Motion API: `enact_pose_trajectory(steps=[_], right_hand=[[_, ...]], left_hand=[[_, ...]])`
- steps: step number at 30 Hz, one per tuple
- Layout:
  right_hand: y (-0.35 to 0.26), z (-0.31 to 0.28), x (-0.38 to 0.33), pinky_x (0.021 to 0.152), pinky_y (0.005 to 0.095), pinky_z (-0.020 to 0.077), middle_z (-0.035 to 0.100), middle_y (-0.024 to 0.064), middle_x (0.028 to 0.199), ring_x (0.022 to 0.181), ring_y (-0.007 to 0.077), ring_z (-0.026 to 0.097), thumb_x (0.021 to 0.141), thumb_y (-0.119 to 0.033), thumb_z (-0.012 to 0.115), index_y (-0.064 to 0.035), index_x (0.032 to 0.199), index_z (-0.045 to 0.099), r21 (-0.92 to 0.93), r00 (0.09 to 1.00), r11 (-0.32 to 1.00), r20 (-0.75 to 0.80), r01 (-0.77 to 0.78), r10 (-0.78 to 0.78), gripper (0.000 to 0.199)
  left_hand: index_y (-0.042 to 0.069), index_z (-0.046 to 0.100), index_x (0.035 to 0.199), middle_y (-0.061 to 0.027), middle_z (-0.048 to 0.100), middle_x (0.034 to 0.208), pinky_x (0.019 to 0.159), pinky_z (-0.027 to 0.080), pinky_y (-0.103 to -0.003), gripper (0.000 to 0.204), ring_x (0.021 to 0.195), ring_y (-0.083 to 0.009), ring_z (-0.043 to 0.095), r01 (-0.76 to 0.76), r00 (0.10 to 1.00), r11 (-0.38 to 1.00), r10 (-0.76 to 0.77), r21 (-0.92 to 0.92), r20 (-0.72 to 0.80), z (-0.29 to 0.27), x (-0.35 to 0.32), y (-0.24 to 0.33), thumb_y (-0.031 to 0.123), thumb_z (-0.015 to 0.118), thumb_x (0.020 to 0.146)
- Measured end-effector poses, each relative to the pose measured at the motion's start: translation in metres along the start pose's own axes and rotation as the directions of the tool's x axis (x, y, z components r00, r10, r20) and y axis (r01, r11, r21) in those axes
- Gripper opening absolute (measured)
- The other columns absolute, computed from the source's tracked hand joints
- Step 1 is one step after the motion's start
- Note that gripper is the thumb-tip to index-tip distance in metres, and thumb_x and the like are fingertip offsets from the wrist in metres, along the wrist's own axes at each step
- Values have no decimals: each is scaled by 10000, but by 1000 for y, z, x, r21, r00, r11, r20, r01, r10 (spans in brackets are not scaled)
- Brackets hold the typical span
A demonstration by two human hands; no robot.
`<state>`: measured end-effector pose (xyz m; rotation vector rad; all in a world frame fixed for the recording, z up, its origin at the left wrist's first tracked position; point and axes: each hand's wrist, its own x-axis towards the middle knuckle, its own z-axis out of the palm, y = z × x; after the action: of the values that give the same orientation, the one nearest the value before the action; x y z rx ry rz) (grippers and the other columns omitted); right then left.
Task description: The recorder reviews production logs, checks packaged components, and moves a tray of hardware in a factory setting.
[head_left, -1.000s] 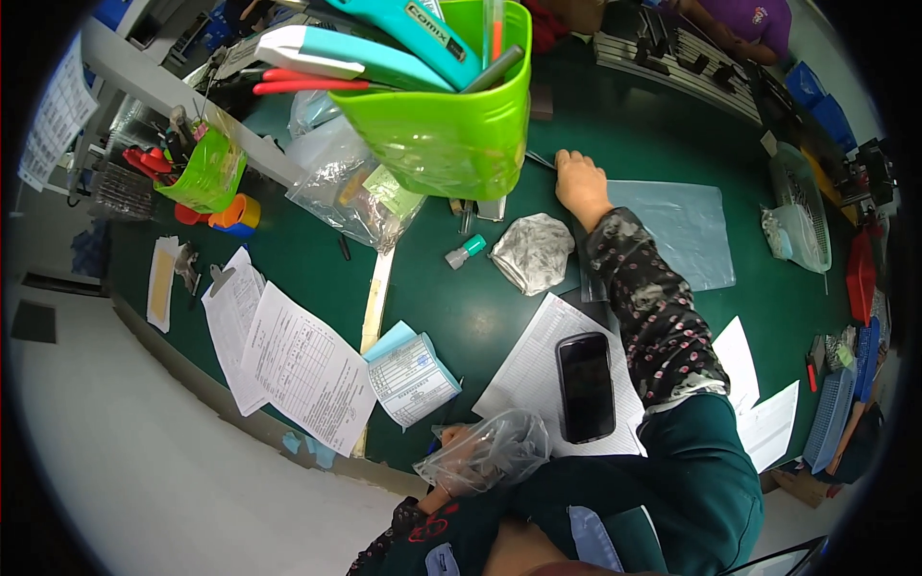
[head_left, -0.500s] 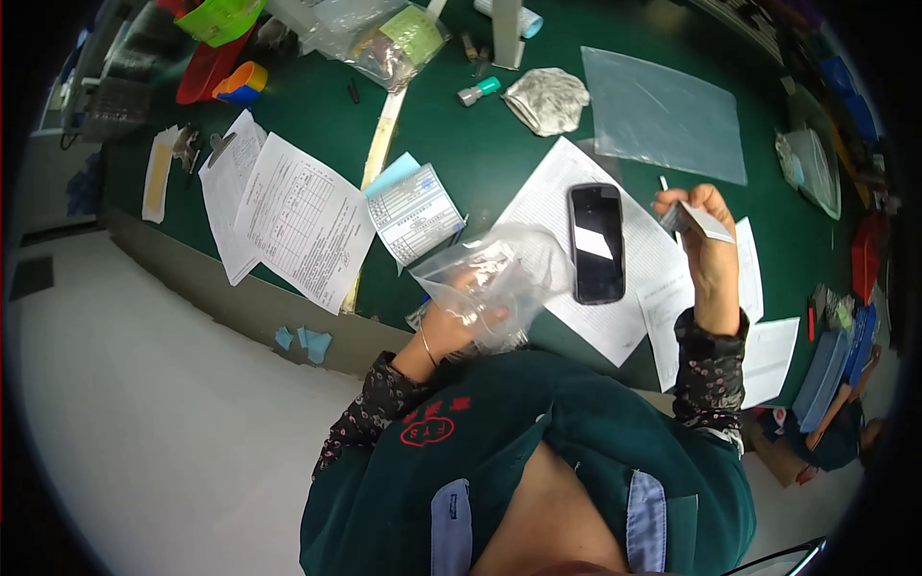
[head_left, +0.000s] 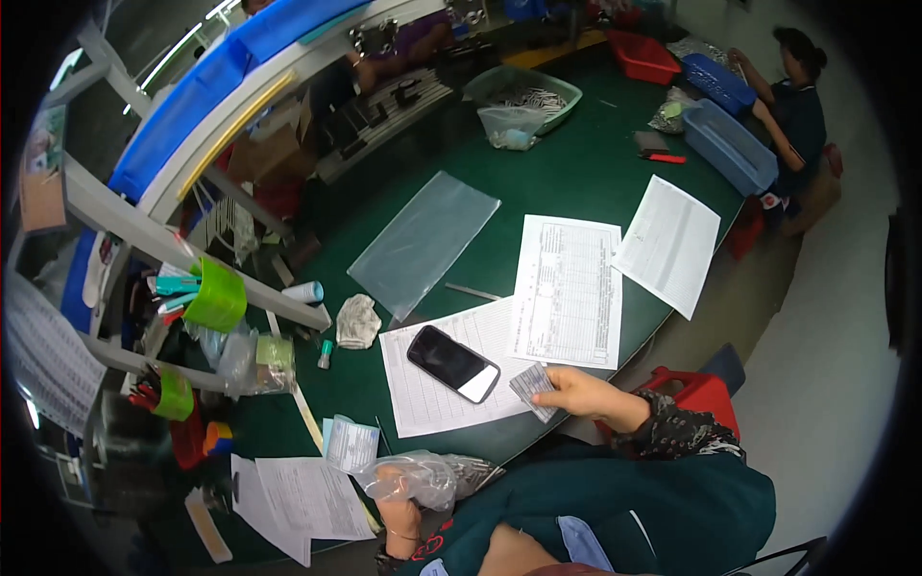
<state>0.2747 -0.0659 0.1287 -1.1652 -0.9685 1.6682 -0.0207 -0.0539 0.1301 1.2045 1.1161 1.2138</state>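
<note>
My left hand [head_left: 397, 509] is closed on a clear plastic bag [head_left: 430, 480] at the table's near edge. Slim silvery pieces [head_left: 476, 470] show at the bag's right end; whether they are in it or under it I cannot tell. Between thumb and fingers, my right hand [head_left: 584, 397] grips a small printed paper slip [head_left: 533, 392] over the edge of a printed sheet [head_left: 423, 418]. A black phone [head_left: 444, 359] lies on that sheet. Beyond my left hand is a small stack of printed labels [head_left: 352, 444].
Two more paper sheets [head_left: 569, 288] [head_left: 669, 245] and a flat clear plastic sleeve [head_left: 425, 240] lie further off. A whitish cloth [head_left: 357, 322] and green-capped marker [head_left: 325, 355] are left of the phone. A green pen cup [head_left: 216, 298] hangs on the frame. A co-worker [head_left: 792, 106] sits far right beside blue trays [head_left: 730, 144].
The view has swung to the right, bringing the co-worker and far trays in. My right hand has turned the slip so its printed side faces up. The bag stays in my left hand.
</note>
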Motion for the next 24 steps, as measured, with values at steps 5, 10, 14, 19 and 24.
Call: enact_pose_trajectory(steps=[5,10,14,19,24], right_hand=[[12,33,-26,661,236,382,531,54,792,726,97,462,755,-96,499,23,918,480,-127,966,976,-165,180,-199,203],[-4,82,-40,591,292,391,517,160,739,664,233,507,741,-121,501,9,885,457,-400,809,855,-347,329,-474,199],[8,88,-64,641,308,410,534,184,788,733,310,524,720,-88,499,13,884,464,-382,664,867,-563,319,-492,195],[121,48,-127,628,290,420,560,144,774,722,186,549,712,-95,510,24,889,475,-155,278,985,-945,74,-169,216],[295,10,-226,616,273,421,551,66,810,695,156,524,749,-38,468,18,902,506,261,-57,855,-946,447,318,167]], left_hand=[[-7,420,920,-68,485,759,641,400,-230,419,692,-143,477,213,919,972,-163,-103,358,26,21,39,286,612,689],[-70,157,1218,-75,500,816,681,392,-229,868,735,-134,477,190,630,972,-229,138,742,44,34,52,324,659,630],[-82,368,1110,-58,511,818,699,387,-241,705,739,-133,474,260,495,938,-333,229,802,59,30,54,302,677,607],[-56,530,850,-89,530,777,649,384,-235,359,708,-155,486,62,360,960,-278,275,891,68,20,40,249,604,678],[-39,510,746,-90,525,745,610,373,-250,194,668,-158,475,33,324,937,-339,348,883,77,4,30,150,521,707]])
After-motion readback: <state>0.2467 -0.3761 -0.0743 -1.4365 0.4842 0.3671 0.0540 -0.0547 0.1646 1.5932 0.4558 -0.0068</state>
